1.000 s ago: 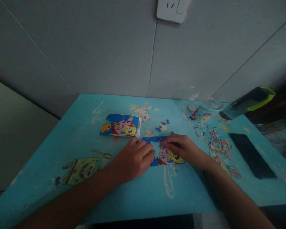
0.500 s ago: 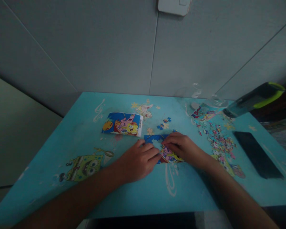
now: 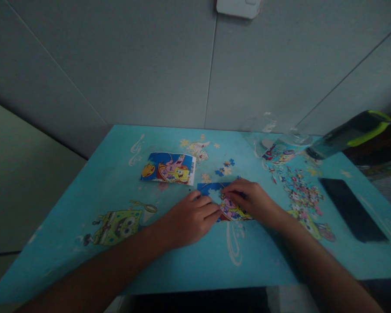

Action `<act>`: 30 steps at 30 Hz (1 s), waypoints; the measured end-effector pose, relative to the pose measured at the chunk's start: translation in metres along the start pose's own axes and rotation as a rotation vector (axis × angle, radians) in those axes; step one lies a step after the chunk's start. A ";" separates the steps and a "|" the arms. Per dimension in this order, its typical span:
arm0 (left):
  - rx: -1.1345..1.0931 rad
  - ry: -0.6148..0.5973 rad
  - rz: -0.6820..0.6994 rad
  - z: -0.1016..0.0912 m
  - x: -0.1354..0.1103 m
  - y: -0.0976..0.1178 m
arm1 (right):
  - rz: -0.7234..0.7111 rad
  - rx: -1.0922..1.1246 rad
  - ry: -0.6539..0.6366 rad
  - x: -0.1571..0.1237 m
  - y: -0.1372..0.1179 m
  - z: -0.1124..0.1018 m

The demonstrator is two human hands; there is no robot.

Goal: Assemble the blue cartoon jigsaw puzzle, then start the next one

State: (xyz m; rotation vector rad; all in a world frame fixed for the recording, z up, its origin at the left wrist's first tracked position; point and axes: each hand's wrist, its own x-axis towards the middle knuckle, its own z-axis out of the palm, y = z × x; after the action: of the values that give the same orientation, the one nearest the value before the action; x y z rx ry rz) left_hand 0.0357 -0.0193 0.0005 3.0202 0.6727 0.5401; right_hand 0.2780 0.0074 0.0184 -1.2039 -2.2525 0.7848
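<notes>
A partly joined jigsaw puzzle [image 3: 236, 210] lies flat before me, with a gap in its upper left part where the table shows through. My left hand [image 3: 195, 217] rests over the puzzle's left side, its fingers stretched out, holding nothing that I can see. Over the puzzle's upper right, my right hand [image 3: 247, 198] has thumb and fingers pinched together beside the gap. Whatever is between those fingertips is hidden. A few loose puzzle pieces [image 3: 220, 172] lie just behind the puzzle. To the left stands out a picture card [image 3: 169, 168] with the same cartoon scene.
Many small puzzle pieces [image 3: 301, 191] are heaped on the right, beside a dark flat phone-like slab [image 3: 353, 209]. Behind them are a clear plastic tub [image 3: 285, 150] with a cartoon label and a tilted dark bottle [image 3: 345, 134]. A grey wall [image 3: 150, 65] borders the printed table [image 3: 84, 269].
Both hands stay at the puzzle with almost the same pose. The whole view has shifted slightly; no piece has visibly moved.
</notes>
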 end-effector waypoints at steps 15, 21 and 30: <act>-0.032 0.045 0.007 -0.003 0.001 0.002 | 0.174 0.208 0.034 -0.004 -0.016 -0.003; -0.136 0.093 -0.154 -0.005 0.001 0.002 | 0.284 0.566 0.017 -0.005 -0.030 0.009; -0.378 0.232 -0.359 0.000 -0.001 -0.004 | 0.295 0.647 0.057 -0.005 -0.039 0.020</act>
State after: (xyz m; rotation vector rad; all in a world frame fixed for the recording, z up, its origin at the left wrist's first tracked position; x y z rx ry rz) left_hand 0.0330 -0.0167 0.0000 2.4364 0.9685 0.8877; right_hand 0.2450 -0.0193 0.0290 -1.2063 -1.5844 1.4295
